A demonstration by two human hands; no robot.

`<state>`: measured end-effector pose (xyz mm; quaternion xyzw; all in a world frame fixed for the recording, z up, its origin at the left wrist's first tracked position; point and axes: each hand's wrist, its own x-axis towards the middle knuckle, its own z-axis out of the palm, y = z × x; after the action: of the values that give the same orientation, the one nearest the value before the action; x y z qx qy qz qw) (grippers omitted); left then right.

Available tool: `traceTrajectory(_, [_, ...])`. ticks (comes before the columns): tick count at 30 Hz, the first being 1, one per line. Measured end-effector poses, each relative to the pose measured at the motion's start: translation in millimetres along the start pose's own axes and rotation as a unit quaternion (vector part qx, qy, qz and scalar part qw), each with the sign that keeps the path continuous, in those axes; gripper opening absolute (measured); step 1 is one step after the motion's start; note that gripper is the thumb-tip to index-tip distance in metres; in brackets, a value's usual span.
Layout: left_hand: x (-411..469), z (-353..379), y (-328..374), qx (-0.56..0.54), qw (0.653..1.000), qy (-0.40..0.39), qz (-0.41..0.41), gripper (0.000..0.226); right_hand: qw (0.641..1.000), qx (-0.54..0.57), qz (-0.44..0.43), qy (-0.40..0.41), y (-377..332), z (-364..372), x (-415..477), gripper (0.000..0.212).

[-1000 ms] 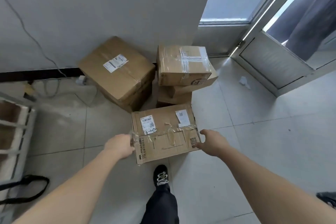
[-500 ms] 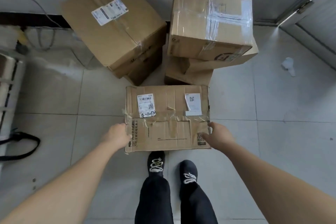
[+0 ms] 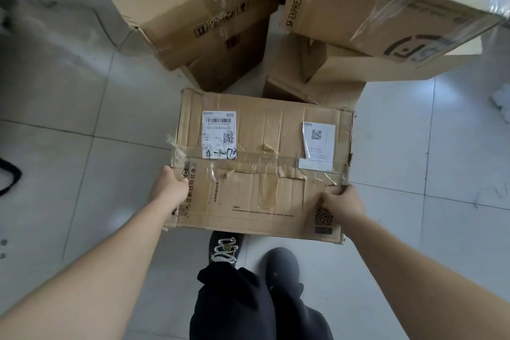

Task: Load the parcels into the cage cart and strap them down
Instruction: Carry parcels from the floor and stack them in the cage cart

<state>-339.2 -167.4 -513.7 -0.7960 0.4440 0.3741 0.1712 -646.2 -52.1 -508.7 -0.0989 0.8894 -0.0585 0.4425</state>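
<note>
The taped box (image 3: 358, 8) reads "SF EXPRESS"; a white label (image 3: 219, 134) on the near parcel (image 3: 262, 182) bears handwritten "4-1".

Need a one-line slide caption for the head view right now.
Left hand and right hand grip the sides of a taped parcel before stacked cardboard boxes.

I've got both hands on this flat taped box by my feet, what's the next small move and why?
Probably lift it a little and draw it toward you. Your left hand grips the left edge of the box and your right hand grips its right edge, so the hold looks balanced. The stacked boxes crowd its far edge.
</note>
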Motion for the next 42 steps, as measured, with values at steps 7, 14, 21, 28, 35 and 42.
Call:
traceTrajectory(7, [-35, -35, -27, -0.070, 0.996, 0.054, 0.009, 0.038, 0.994, -0.058, -0.079, 0.057, -13, -22, -49, 0.043])
traceTrajectory(14, [-127, -108, -82, -0.136, 0.984, 0.115, -0.027, 0.029, 0.980, -0.080, -0.169, 0.063, -48, -60, -152, 0.052])
traceTrajectory(21, [-234, -173, -158, -0.265, 0.940, 0.187, -0.108, 0.022, 0.938, -0.121, -0.321, 0.054, -90, -92, -275, 0.047])
traceTrajectory(28, [-333, -243, -247, -0.330, 0.892, 0.263, -0.160, 0.037, 0.867, -0.184, -0.462, 0.035, -152, -88, -407, 0.049])
traceTrajectory(35, [-408, -290, -373, -0.392, 0.831, 0.329, -0.221, 0.032, 0.788, -0.248, -0.563, -0.009, -181, -23, -546, 0.053])
traceTrajectory(42, [-476, -324, -516, -0.395, 0.801, 0.371, -0.255, 0.022, 0.729, -0.282, -0.622, -0.055, -164, 70, -684, 0.055])
